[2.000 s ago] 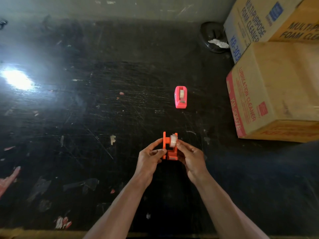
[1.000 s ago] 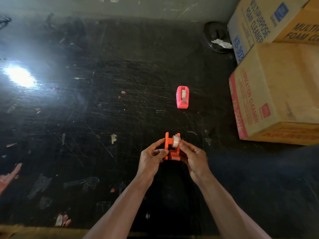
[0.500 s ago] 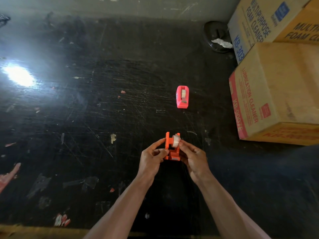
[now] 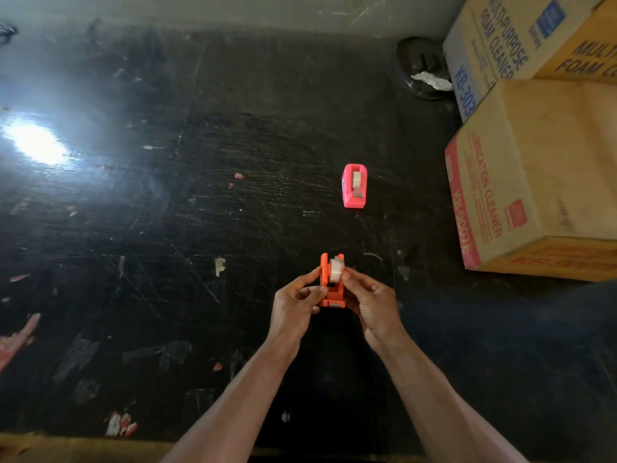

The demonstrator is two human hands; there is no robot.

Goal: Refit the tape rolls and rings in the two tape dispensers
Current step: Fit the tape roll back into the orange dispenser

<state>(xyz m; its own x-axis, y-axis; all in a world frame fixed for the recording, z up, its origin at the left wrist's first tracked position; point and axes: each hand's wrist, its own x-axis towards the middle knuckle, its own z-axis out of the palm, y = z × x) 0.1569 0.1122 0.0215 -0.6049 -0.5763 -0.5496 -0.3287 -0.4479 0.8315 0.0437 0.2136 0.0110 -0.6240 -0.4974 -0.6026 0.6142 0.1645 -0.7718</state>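
An orange tape dispenser is held just above the black table, near its front middle. My left hand grips the dispenser's left side wall. With my right hand I pinch a small clear tape roll that sits between the dispenser's walls at the top. A pink tape dispenser stands alone farther back, with a tape roll seated in it.
Two stacked cardboard boxes fill the right side of the black scratched table. A dark round object with crumpled white paper lies at the back by the boxes. Scraps of old tape dot the surface.
The hands and the orange dispenser stay nearly in place. The tape roll sits slightly deeper between the walls than two seconds ago.
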